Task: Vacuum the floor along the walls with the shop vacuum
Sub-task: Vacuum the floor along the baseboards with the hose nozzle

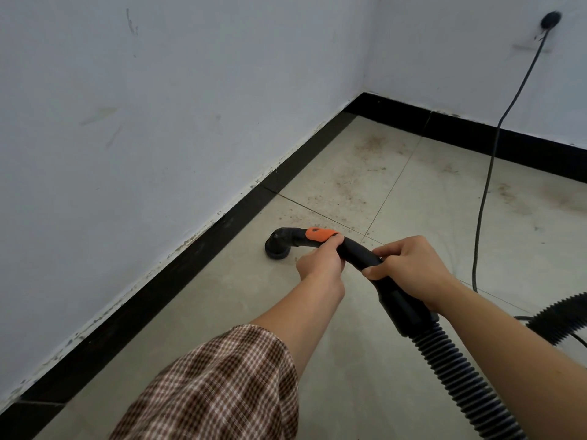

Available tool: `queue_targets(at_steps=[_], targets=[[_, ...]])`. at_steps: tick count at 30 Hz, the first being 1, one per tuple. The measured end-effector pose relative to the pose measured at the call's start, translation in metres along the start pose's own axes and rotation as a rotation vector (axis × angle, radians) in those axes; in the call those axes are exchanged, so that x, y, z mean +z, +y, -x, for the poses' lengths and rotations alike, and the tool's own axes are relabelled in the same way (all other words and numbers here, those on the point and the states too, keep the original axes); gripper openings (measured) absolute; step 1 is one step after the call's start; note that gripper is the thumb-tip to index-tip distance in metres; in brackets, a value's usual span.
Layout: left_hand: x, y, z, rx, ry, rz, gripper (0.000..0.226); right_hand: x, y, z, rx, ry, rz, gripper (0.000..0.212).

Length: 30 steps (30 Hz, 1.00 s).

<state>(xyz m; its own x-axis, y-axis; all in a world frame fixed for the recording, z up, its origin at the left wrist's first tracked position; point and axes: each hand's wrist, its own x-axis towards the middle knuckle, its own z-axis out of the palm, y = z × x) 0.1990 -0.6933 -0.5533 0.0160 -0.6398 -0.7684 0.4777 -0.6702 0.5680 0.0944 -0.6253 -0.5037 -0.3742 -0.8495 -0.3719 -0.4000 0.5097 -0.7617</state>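
Note:
A black vacuum wand [355, 250] with an orange collar [319, 234] ends in a round brush nozzle [279, 247] that sits on the beige tile floor [222, 296], close to the black baseboard [178, 281] of the left wall. My left hand [322, 263] grips the wand just behind the orange collar. My right hand [409, 268] grips the curved handle further back, where it joins the black ribbed hose [457, 376]. The hose runs down to the bottom right edge. Brown dust and grit [349, 185] lies on the tiles toward the corner.
Two white walls meet at a corner [363, 90] ahead. A black power cord [486, 192] hangs from a wall plug [551, 20] at the top right and trails over the floor. A second loop of ribbed hose [562, 319] lies at the right edge.

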Motion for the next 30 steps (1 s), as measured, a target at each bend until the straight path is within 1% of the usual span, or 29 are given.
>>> queue_targets(at_steps=[7,12,18,30], targets=[[0.007,-0.017,0.004,0.029,0.049,-0.097,0.028,-0.015,0.008,0.005,0.022,-0.022,-0.006,0.019],[0.006,-0.021,0.005,0.045,0.046,-0.139,0.028,-0.02,0.01,0.008,0.028,-0.04,-0.009,0.018],[0.008,-0.027,0.012,0.033,0.016,-0.161,0.029,-0.027,0.015,0.016,0.034,-0.024,0.004,0.017],[0.027,-0.056,0.027,0.029,-0.059,-0.224,0.028,-0.052,0.037,0.035,0.069,0.059,0.0,0.015]])
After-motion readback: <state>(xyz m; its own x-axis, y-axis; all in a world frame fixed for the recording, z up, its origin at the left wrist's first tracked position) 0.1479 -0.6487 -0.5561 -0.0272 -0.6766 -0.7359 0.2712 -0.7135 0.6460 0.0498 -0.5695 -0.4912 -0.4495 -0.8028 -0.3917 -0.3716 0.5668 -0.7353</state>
